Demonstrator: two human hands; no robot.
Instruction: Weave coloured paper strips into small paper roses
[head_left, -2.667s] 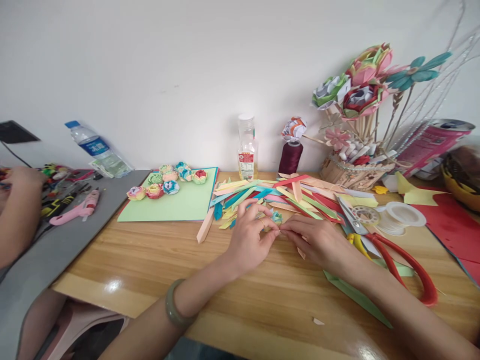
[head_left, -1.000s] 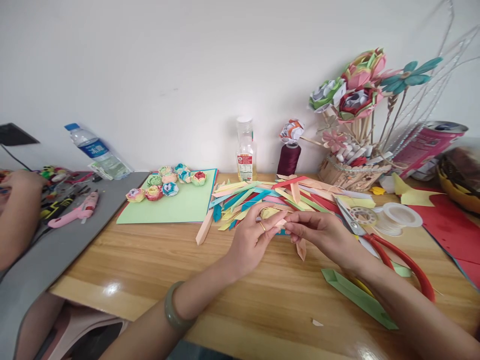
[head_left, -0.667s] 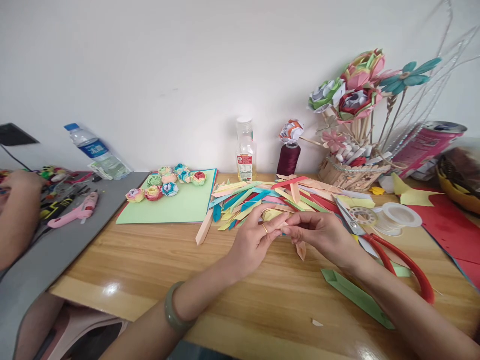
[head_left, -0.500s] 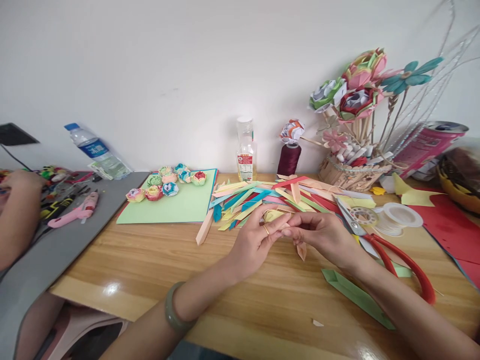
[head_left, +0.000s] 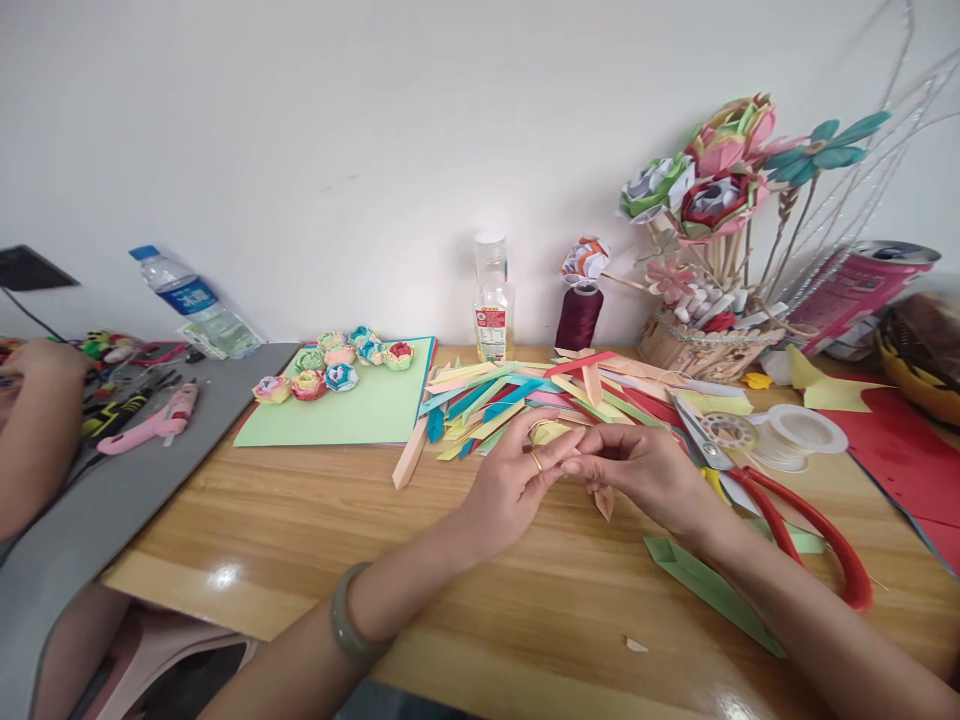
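Observation:
My left hand (head_left: 512, 482) is closed around a small yellow paper piece (head_left: 550, 432), which shows between its fingers. Thumb and fingers of my right hand (head_left: 637, 472) pinch at the same spot, touching the left fingertips; part of a peach paper piece (head_left: 604, 502) sticks out below them. What exactly the right fingertips grip is hidden. Just behind both hands lies a heap of coloured folded paper strips (head_left: 480, 400). Red-handled scissors (head_left: 814, 520) rest beside my right wrist, and a green folded strip (head_left: 712, 592) lies beside that forearm.
Small paper flowers (head_left: 308, 385) sit on green paper (head_left: 345, 425) at the left. Behind stand a clear bottle (head_left: 492, 310), a thread spool (head_left: 578, 320) and a flower basket (head_left: 701, 350). Tape rolls (head_left: 795, 435) lie right. Another person's arm (head_left: 45, 430) is far left, near a pink glue gun (head_left: 154, 422).
Both hands stay almost in place, with slight finger movement. A little more of the yellow paper shows between the left fingers.

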